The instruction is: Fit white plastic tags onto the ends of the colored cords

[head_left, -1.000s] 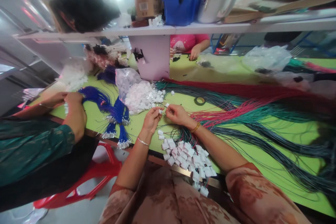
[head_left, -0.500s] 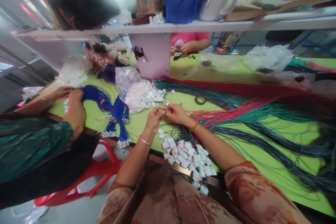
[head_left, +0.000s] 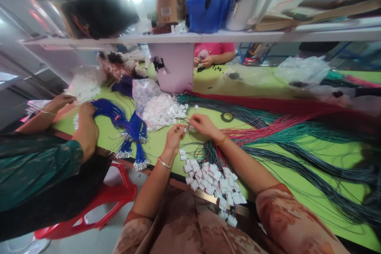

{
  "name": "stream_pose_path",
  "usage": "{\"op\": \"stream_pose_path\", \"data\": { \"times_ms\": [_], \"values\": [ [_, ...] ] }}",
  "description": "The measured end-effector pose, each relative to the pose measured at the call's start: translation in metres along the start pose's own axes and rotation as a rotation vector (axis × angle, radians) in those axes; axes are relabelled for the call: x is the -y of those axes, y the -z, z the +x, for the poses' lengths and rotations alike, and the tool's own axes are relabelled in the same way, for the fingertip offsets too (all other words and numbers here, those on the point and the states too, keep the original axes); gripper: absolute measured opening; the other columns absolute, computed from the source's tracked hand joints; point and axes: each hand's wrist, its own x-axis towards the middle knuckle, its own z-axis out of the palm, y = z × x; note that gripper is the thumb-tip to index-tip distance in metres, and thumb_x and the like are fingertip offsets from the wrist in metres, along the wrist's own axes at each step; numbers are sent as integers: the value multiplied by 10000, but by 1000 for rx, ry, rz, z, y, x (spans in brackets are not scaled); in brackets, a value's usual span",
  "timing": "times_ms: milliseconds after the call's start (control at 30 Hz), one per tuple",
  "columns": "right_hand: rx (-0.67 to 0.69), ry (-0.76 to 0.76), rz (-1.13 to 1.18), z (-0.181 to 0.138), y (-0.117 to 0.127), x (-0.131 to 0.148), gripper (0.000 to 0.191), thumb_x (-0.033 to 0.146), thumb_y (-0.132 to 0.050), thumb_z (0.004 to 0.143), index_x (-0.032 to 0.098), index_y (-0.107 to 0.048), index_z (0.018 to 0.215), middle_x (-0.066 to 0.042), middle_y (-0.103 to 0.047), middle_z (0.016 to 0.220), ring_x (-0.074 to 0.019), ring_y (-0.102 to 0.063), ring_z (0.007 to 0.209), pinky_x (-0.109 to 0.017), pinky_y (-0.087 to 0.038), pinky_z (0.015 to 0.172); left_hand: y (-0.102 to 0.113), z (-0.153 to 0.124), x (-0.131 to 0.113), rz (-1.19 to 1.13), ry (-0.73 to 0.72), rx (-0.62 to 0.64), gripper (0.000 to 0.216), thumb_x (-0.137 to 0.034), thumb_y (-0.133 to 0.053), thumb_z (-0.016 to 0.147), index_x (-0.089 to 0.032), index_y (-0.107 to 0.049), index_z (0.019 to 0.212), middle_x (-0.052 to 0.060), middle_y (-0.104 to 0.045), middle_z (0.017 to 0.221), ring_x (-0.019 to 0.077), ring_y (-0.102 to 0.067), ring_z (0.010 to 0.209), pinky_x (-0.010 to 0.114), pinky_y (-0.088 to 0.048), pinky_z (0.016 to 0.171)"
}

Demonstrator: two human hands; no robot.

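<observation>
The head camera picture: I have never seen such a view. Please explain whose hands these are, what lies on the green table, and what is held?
The camera sits on a person's head and looks down at that person's own hands. The left hand and right hand meet over the green table, pinching a small white piece between the fingertips; it is too small to identify. Near the table edge lies a pile of white connectors on thin wires. Long red and green wires spread to the right. A co-worker's hands at the left handle blue wire bundles.
</observation>
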Motion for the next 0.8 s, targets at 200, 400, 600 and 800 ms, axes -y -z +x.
{"op": "stream_pose_path", "data": {
  "times_ms": [200, 400, 600, 800],
  "values": [
    [35, -302, -374, 58, -5, -23, 115, 154, -595, 703, 143, -663, 796, -102, -679, 789, -152, -525, 652, -247, -320, 594, 2, 3, 1, 6, 52, 0, 214, -298, -756, 650, -151, -681, 786, 5, -602, 668, 71, -458, 538, 211, -327, 517],
    [-42, -189, -97, 52, 0, -20, 139, 178, -504, 724, 131, -621, 664, -34, -626, 658, -114, -469, 602, -221, -311, 565, 3, 2, 2, -38, 54, 18, 234, -297, -764, 642, -155, -664, 799, 19, -642, 765, 71, -474, 568, 210, -344, 536],
    [-41, -88, 237, 5, 15, 9, 168, 288, -537, 731, 139, -602, 690, 28, -522, 589, -91, -406, 558, -208, -313, 544, 0, 2, 2, -201, 87, 59, 262, -266, -757, 666, -161, -605, 851, 36, -670, 849, 80, -534, 645, 206, -396, 608],
    [31, -116, 292, -22, 9, 22, 246, 358, -527, 763, 140, -574, 660, 30, -490, 584, -87, -378, 558, -212, -293, 536, -3, 0, 0, -276, 120, 98, 271, -257, -768, 663, -162, -591, 844, 33, -673, 848, 79, -541, 647, 201, -409, 611]
  ]
}}
